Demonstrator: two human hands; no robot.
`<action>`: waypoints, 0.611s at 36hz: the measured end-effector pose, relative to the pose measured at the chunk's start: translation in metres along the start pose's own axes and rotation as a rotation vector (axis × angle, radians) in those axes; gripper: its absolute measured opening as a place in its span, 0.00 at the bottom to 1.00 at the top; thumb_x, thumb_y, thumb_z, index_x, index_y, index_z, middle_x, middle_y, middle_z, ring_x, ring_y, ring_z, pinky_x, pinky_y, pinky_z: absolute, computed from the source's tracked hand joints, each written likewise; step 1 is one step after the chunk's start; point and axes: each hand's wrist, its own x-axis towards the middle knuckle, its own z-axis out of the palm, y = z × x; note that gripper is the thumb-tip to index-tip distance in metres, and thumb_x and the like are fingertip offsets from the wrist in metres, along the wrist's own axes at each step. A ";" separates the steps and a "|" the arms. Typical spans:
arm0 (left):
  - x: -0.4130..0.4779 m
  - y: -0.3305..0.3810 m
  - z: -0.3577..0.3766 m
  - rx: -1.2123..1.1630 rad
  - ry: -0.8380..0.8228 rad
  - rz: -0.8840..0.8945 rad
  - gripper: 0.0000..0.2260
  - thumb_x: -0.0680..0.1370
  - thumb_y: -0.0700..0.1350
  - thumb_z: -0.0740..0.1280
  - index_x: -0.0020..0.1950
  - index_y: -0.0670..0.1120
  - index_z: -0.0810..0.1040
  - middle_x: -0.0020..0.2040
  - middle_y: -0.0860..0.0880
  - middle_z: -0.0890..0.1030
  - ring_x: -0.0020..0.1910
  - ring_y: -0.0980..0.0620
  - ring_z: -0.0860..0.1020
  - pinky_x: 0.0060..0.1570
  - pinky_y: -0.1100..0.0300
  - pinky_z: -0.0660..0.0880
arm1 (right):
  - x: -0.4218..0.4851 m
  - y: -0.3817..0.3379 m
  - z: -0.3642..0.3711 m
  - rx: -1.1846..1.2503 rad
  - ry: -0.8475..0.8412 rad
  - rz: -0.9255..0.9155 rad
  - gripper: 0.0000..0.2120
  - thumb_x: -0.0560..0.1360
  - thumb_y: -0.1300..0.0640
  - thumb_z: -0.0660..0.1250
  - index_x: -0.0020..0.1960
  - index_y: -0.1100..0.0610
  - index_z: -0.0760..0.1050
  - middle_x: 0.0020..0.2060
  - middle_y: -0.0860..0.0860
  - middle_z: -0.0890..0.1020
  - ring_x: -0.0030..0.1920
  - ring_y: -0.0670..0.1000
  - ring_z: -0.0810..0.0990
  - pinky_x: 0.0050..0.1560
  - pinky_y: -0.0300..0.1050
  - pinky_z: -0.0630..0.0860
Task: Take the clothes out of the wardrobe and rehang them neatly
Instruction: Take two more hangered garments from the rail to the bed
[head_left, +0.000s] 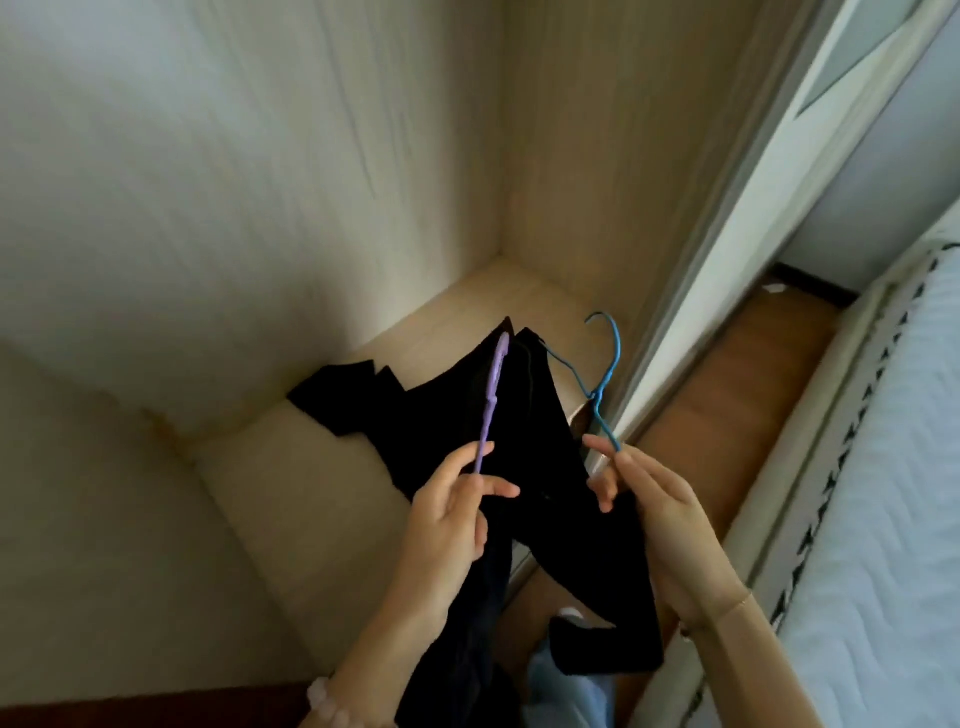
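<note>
I look down into a pale wooden wardrobe (260, 182). My left hand (447, 525) pinches the near end of a purple hanger (492, 402) that lies against a black garment (524, 431). My right hand (654, 514) grips the near end of a blue hanger (605, 382), whose hook points away toward the wardrobe's right edge. The black garment hangs between both hands, with part of it spread on the wardrobe floor (270, 493) and part drooping below my right wrist. Whether a second black piece lies beneath is unclear.
A white sliding door frame (727, 249) runs diagonally on the right. Beyond it is brown wooden flooring (727, 405) and a bed with a white patterned cover (893, 467). Light blue trousers (566, 686) show at the bottom.
</note>
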 end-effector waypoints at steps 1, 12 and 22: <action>-0.006 -0.001 -0.001 0.004 -0.029 0.000 0.15 0.82 0.38 0.55 0.63 0.49 0.74 0.41 0.49 0.83 0.21 0.58 0.64 0.20 0.68 0.60 | -0.012 0.003 -0.001 0.003 0.042 -0.026 0.25 0.67 0.42 0.66 0.56 0.58 0.80 0.30 0.51 0.72 0.36 0.48 0.72 0.51 0.38 0.74; -0.076 -0.005 0.017 0.105 -0.356 0.029 0.15 0.81 0.38 0.56 0.60 0.55 0.75 0.41 0.51 0.84 0.23 0.58 0.66 0.22 0.63 0.62 | -0.169 0.025 -0.022 0.120 0.422 -0.162 0.28 0.63 0.41 0.71 0.56 0.58 0.81 0.29 0.50 0.70 0.30 0.47 0.71 0.55 0.37 0.76; -0.197 -0.016 0.004 0.194 -0.666 0.125 0.16 0.80 0.36 0.57 0.56 0.56 0.77 0.42 0.48 0.84 0.21 0.58 0.66 0.19 0.65 0.63 | -0.359 0.047 -0.009 0.157 0.748 -0.278 0.23 0.70 0.45 0.67 0.56 0.61 0.79 0.28 0.53 0.69 0.37 0.57 0.67 0.52 0.34 0.76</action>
